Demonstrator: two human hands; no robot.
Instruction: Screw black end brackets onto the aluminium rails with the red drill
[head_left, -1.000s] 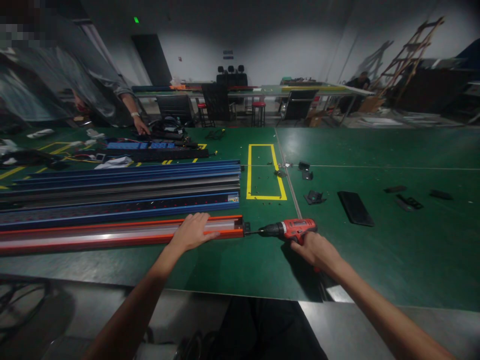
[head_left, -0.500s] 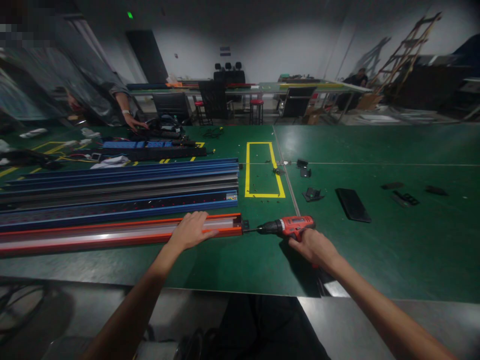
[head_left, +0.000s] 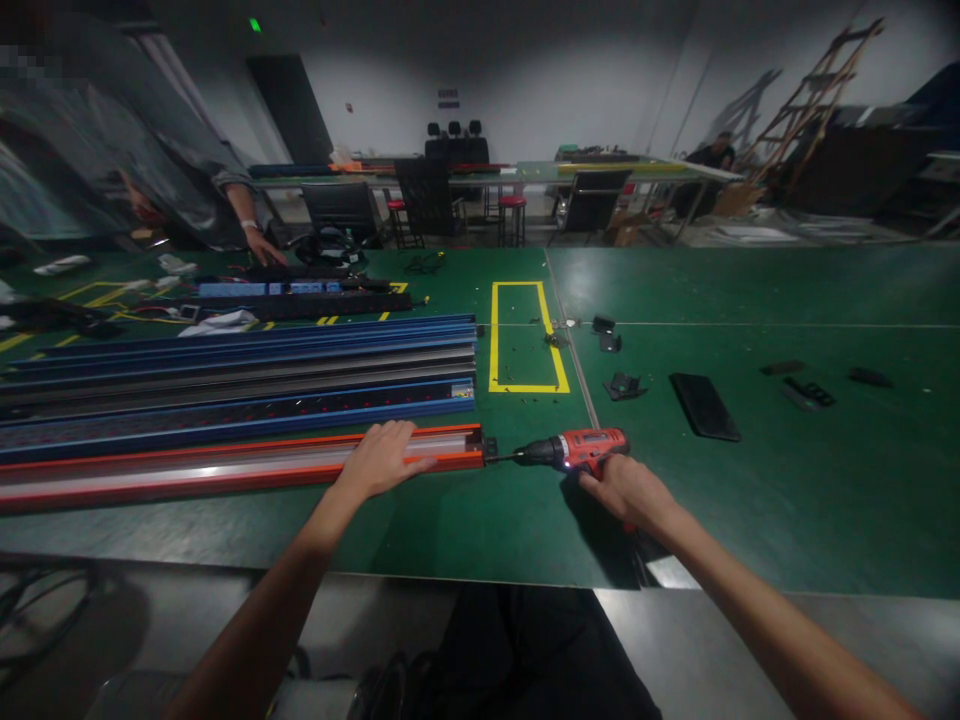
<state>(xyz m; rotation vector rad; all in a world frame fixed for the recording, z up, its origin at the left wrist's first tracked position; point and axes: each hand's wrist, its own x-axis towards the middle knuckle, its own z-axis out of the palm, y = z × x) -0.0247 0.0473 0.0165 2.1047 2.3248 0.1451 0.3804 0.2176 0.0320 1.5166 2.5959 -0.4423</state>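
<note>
A long orange rail (head_left: 247,468) lies along the near part of the green table (head_left: 750,520). My left hand (head_left: 381,458) is wrapped over it near its right end. A black end piece (head_left: 491,448) sits at that end. My right hand (head_left: 630,492) grips a red and black power drill (head_left: 596,445), which points left. Its long bit reaches the black end piece; the exact contact at the tip is too small to tell. A small light glows on the drill near the trigger.
Several blue and black rails (head_left: 300,365) lie behind the orange one. Small black parts (head_left: 624,386) and a dark flat phone-like slab (head_left: 703,406) lie at the right. At the back left a person's hand (head_left: 262,247) is over dark parts.
The light on the drill has come on. The other person's hand at the back left has drawn slightly left. My hands hold their places.
</note>
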